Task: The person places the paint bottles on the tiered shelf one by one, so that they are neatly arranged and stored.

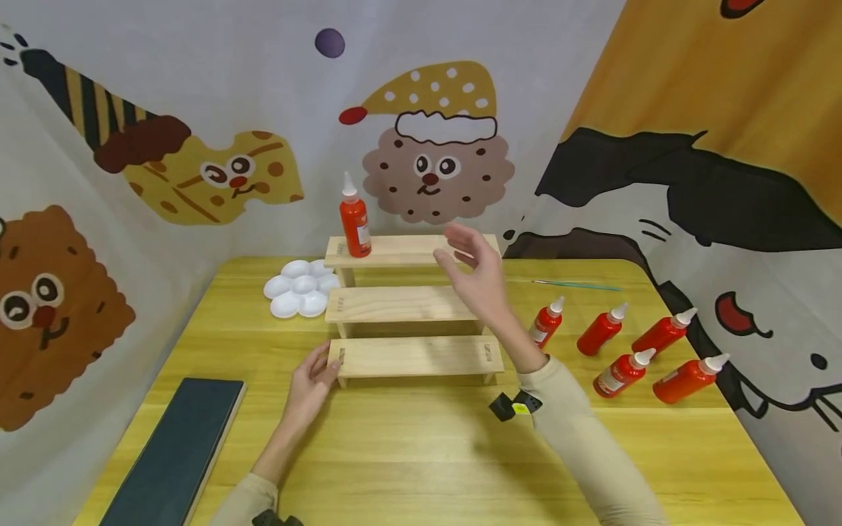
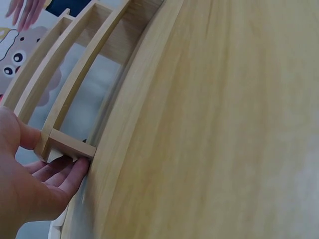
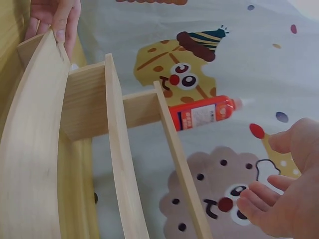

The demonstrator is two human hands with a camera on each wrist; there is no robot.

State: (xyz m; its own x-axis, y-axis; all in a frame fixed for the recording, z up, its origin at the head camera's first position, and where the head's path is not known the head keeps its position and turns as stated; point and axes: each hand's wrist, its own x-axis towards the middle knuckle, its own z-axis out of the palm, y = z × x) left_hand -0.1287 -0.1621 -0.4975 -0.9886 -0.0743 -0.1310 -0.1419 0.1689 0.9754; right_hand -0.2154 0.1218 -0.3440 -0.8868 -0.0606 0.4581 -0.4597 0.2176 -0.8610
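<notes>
A three-step wooden rack (image 1: 414, 356) stands in the middle of the table. My left hand (image 1: 309, 387) grips the left end of its lowest step; in the left wrist view the thumb lies on top and the fingers (image 2: 75, 177) against the end support. A red squeeze bottle (image 1: 356, 228) with a white nozzle cap stands upright at the left of the top step. Over the right part of that step hovers my right hand (image 1: 479, 276), its fingers loosely spread and holding nothing. The right wrist view shows it apart from the bottle (image 3: 202, 113).
Several more red squeeze bottles (image 1: 600, 334) stand on the table (image 1: 421, 453) to the right. Behind them lies a thin paintbrush (image 1: 579, 285). A white flower-shaped palette (image 1: 286, 304) is left of the rack, with a dark flat board (image 1: 177, 446) nearer the front. A patterned curtain (image 1: 263, 58) hangs behind.
</notes>
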